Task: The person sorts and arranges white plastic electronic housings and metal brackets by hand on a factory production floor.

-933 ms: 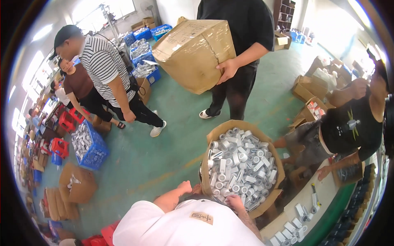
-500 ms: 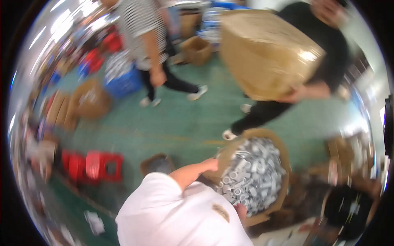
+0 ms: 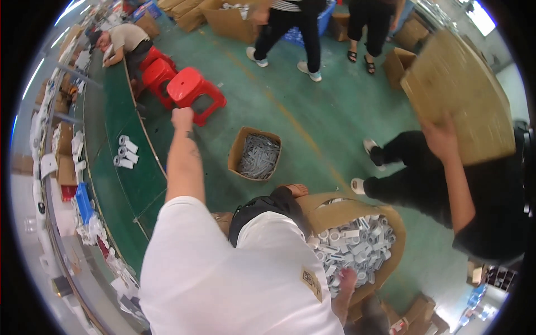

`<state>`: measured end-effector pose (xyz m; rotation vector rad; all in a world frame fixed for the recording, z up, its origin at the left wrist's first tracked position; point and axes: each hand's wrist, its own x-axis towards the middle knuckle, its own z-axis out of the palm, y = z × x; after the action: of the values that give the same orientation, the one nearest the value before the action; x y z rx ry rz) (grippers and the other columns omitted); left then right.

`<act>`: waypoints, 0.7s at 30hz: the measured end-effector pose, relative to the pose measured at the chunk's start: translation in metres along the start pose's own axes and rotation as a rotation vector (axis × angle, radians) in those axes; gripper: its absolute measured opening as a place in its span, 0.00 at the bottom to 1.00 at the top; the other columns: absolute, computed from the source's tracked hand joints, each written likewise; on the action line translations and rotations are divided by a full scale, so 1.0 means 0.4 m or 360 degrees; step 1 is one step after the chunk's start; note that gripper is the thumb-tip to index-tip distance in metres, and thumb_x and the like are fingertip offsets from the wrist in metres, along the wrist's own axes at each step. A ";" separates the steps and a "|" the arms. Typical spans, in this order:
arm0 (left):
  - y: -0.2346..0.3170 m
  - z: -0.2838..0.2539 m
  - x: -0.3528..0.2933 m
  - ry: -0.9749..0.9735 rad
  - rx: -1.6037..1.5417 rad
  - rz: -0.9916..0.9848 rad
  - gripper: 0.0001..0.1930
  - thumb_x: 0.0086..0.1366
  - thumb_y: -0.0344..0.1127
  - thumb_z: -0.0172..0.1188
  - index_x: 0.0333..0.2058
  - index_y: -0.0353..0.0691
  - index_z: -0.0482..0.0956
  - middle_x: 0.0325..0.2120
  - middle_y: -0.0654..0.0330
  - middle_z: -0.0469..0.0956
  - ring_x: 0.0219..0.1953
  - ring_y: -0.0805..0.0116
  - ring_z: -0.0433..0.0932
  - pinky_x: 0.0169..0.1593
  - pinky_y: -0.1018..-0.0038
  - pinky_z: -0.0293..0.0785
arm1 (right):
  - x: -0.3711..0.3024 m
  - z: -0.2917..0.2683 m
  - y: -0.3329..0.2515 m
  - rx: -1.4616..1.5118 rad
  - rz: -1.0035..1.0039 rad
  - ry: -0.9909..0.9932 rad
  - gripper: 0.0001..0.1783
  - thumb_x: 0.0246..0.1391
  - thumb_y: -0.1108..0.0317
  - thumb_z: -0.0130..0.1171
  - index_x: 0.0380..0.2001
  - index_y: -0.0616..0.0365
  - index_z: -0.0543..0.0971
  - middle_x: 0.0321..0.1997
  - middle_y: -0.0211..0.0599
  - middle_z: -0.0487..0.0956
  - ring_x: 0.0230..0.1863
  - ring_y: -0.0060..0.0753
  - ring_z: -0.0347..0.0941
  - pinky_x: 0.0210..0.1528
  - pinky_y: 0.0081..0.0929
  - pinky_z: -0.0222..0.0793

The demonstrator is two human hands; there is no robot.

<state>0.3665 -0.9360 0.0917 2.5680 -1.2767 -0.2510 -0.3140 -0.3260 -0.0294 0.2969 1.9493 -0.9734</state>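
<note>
Stretched out forward and to the left, my left arm ends in a closed hand at the near edge of a red plastic stool; the fingers look curled around that edge. My right hand is low over a large cardboard box beside me. White and grey plastic parts, many with a ring at one end, fill this box. The right hand's fingers are blurred and partly hidden, so any part held in them cannot be made out.
Several similar parts lie on a green worktable at left. A smaller box of thin grey pieces stands on the floor. At right, a person in black carries a large carton. Other people stand farther back; one leans on the table.
My left hand has left the rim of the parts box and reached out to the red stool. My view has turned left. The carton carrier now appears farther right.
</note>
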 end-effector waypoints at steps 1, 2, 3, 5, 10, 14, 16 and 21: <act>-0.058 -0.050 0.056 -0.0012 -0.0002 -0.0054 0.18 0.58 0.40 0.46 0.29 0.34 0.82 0.34 0.44 0.80 0.43 0.43 0.78 0.45 0.55 0.75 | 0.058 -0.026 -0.010 -0.0424 -0.0391 -0.0159 0.08 0.52 0.63 0.52 0.31 0.53 0.76 0.27 0.31 0.75 0.29 0.29 0.73 0.28 0.27 0.70; -0.065 -0.048 0.053 -0.0021 -0.0039 -0.0050 0.17 0.58 0.39 0.47 0.30 0.33 0.82 0.34 0.42 0.79 0.43 0.44 0.78 0.45 0.55 0.75 | 0.069 -0.015 -0.047 0.0123 -0.0145 -0.0114 0.10 0.53 0.60 0.52 0.32 0.53 0.76 0.28 0.30 0.76 0.28 0.27 0.73 0.30 0.28 0.69; -0.034 0.002 0.008 -0.0084 -0.0094 -0.0009 0.17 0.57 0.39 0.48 0.31 0.31 0.81 0.34 0.39 0.79 0.43 0.44 0.78 0.44 0.55 0.75 | 0.079 -0.042 -0.045 -0.0080 -0.0544 -0.0216 0.11 0.55 0.59 0.53 0.35 0.53 0.76 0.30 0.30 0.77 0.28 0.25 0.73 0.28 0.26 0.69; -0.093 0.091 -0.086 -0.0208 -0.0025 0.0173 0.12 0.54 0.36 0.52 0.25 0.33 0.80 0.31 0.39 0.79 0.39 0.44 0.79 0.42 0.57 0.76 | -0.016 0.099 -0.159 0.0348 -0.0234 -0.0170 0.13 0.56 0.60 0.53 0.42 0.55 0.74 0.30 0.33 0.79 0.28 0.26 0.74 0.24 0.22 0.69; 0.198 0.406 -0.696 -0.1310 0.0503 0.1543 0.17 0.47 0.32 0.56 0.38 0.37 0.80 0.37 0.43 0.79 0.43 0.45 0.78 0.47 0.59 0.74 | -0.136 0.202 -0.016 0.0329 -0.0080 -0.0132 0.16 0.57 0.61 0.54 0.46 0.57 0.73 0.33 0.35 0.80 0.29 0.27 0.77 0.25 0.24 0.71; 0.394 0.399 -1.021 -0.1538 0.0372 0.1651 0.16 0.61 0.45 0.51 0.32 0.37 0.78 0.37 0.40 0.77 0.43 0.41 0.76 0.46 0.52 0.72 | -0.240 0.315 0.143 0.0451 0.0116 -0.0178 0.15 0.56 0.62 0.54 0.43 0.59 0.75 0.32 0.36 0.81 0.29 0.28 0.78 0.24 0.23 0.70; 0.431 0.418 -1.042 -0.1524 0.0363 0.1948 0.20 0.65 0.51 0.48 0.32 0.36 0.76 0.34 0.40 0.77 0.41 0.39 0.75 0.44 0.51 0.72 | -0.270 0.350 0.225 0.0484 0.0116 -0.0224 0.13 0.55 0.61 0.54 0.38 0.59 0.76 0.32 0.37 0.80 0.29 0.28 0.77 0.25 0.25 0.70; 0.468 0.536 -0.913 -0.1579 0.0916 0.2168 0.33 0.59 0.63 0.53 0.48 0.37 0.72 0.46 0.42 0.75 0.51 0.43 0.72 0.54 0.56 0.68 | -0.288 0.399 0.398 0.0017 -0.0382 0.0102 0.12 0.53 0.64 0.53 0.22 0.60 0.78 0.25 0.36 0.78 0.23 0.23 0.73 0.20 0.26 0.65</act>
<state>-0.0509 -0.7855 -0.0408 1.1211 -3.3997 -0.9611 -0.0630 -0.3185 -0.0617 0.1018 2.0721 -1.1405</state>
